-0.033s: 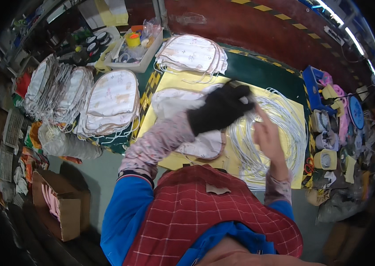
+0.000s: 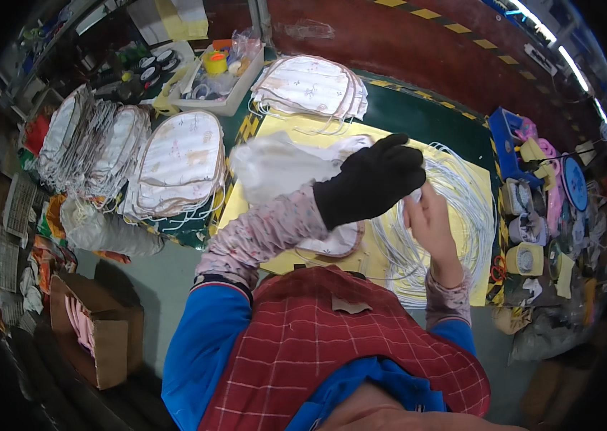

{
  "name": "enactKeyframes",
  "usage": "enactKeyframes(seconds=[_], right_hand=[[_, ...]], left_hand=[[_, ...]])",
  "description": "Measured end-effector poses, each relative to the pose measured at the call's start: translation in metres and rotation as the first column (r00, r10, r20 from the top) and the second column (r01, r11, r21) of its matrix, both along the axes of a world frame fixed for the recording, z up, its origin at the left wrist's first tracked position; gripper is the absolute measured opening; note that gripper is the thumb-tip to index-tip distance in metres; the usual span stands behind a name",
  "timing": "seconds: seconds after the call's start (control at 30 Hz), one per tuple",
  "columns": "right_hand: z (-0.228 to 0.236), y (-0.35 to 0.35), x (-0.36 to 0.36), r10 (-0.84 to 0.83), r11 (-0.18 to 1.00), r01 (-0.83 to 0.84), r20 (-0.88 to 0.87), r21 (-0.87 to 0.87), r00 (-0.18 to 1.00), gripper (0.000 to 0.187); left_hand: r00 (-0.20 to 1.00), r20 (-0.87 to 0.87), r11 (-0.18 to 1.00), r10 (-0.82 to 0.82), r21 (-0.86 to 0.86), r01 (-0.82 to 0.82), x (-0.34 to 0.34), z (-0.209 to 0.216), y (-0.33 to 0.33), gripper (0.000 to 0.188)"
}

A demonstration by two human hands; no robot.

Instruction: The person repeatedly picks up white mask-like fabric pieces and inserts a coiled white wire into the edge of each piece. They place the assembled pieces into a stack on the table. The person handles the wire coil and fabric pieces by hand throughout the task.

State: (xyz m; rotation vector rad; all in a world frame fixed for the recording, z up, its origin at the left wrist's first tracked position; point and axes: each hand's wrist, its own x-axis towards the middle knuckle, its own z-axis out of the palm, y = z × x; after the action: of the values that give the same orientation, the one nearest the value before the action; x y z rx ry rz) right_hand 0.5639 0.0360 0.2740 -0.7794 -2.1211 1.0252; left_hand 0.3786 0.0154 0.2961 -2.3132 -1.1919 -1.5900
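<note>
Black-gloved left hand [image 2: 371, 181] and bare right hand [image 2: 430, 224] meet near the fingertips, grip hard to tell; loosely coiled thin white cords [image 2: 470, 205] beneath could tangle if a wrist snags them.

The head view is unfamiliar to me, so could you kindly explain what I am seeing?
Certainly. No machine is working here: a wide fisheye camera on a person's head looks down, so straight edges bend. The black-gloved left hand and ungloved right hand come close together; what they hold is too hidden to tell. Below them, a loose coil of thin white cord lies on a flat yellow sheet, over a dark green table. Stacks of white printed fabric pieces with brown edging sit to the left and at the back.
</note>
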Motion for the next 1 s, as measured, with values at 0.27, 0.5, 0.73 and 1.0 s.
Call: enactKeyframes(seconds=[0.27, 0.5, 0.73, 1.0], right_hand=[[0.002, 0.010, 0.048, 0.026, 0.974, -0.094, -0.316, -0.204, 0.948, 0.035], [0.022, -0.002, 0.017, 0.068, 0.983, -0.026, -0.235, 0.179, 0.970, 0.037], [0.026, 0.007, 0.054, 0.002, 0.985, -0.090, -0.515, -0.144, 0.857, 0.038], [0.015, 0.031, 0.088, 0.040, 0.997, -0.076, -0.622, -0.032, 0.782, 0.037]], left_hand=[[0.894, 0.015, 0.890, 0.447, -0.108, -0.443, -0.124, -0.032, -0.012, 0.018], [0.938, -0.108, 0.942, 0.331, 0.101, -0.320, -0.094, 0.001, -0.018, 0.034], [0.824, 0.225, 0.854, 0.519, -0.178, -0.489, -0.138, 0.018, -0.038, 0.028], [0.991, 0.080, 0.968, 0.111, -0.233, -0.089, -0.212, 0.023, -0.030, 0.020]])
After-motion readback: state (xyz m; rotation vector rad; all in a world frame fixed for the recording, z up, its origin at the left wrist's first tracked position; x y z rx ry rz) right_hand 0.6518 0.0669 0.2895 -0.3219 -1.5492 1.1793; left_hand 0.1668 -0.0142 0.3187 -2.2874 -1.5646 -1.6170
